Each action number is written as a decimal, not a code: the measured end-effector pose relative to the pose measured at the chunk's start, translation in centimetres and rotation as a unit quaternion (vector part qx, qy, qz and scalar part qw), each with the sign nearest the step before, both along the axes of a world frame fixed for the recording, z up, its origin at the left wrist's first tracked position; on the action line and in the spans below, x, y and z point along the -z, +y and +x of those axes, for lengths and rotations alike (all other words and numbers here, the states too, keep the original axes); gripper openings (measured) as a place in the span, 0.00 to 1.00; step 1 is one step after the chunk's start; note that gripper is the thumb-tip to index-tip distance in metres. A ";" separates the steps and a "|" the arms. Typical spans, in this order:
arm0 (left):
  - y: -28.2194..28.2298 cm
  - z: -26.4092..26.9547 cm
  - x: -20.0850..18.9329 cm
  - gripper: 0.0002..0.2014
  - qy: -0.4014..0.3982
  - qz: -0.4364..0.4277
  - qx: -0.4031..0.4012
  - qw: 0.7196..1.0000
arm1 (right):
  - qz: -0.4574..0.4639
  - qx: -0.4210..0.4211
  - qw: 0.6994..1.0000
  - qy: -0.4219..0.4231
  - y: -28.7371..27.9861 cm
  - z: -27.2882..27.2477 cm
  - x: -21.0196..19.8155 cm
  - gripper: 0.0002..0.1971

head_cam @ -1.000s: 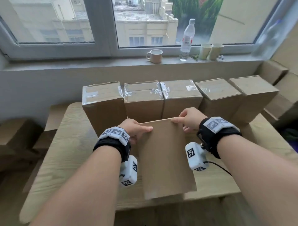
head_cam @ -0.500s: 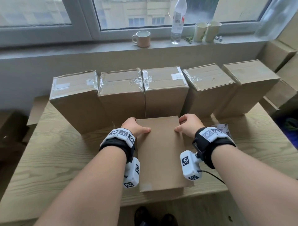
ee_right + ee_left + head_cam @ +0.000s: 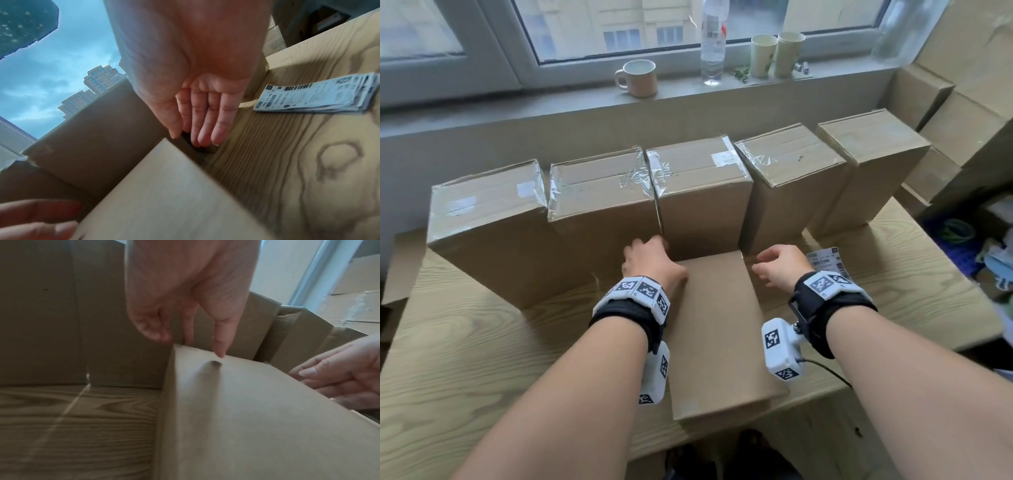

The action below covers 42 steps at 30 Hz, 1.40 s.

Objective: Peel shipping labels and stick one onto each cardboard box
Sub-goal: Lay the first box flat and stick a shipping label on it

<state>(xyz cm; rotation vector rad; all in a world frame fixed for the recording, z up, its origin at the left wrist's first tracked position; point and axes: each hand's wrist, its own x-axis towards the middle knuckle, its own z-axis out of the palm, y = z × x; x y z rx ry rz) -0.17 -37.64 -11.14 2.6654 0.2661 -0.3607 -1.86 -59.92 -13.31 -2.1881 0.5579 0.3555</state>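
Both hands, left hand [image 3: 652,261] and right hand [image 3: 780,265], sit open beside the flat cardboard box [image 3: 717,329], mid-frame.

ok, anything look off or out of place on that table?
Mostly tidy. Two small things: the lying box overhangs the table front edge, and the two rightmost standing boxes sit angled out of line with the other three. Tape on the tops is wrinkled. The labels lie in a neat stack; no label stuck on it yet.

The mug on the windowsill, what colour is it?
The mug looks pale cream or beige, seen best in the head view.
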 end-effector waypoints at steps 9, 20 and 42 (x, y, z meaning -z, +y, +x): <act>-6.5 1.2 0.6 0.05 0.025 -0.091 0.009 0.995 | -0.101 0.069 0.992 0.025 -8.8 0.2 2.4 0.12; -7.1 2.2 2.1 0.14 0.019 -0.115 -0.131 0.985 | -0.183 0.103 0.973 0.094 -12.8 0.7 9.7 0.30; -7.2 2.0 2.1 0.13 0.012 -0.111 -0.116 0.987 | -0.185 0.073 0.979 0.033 -12.7 1.2 7.7 0.16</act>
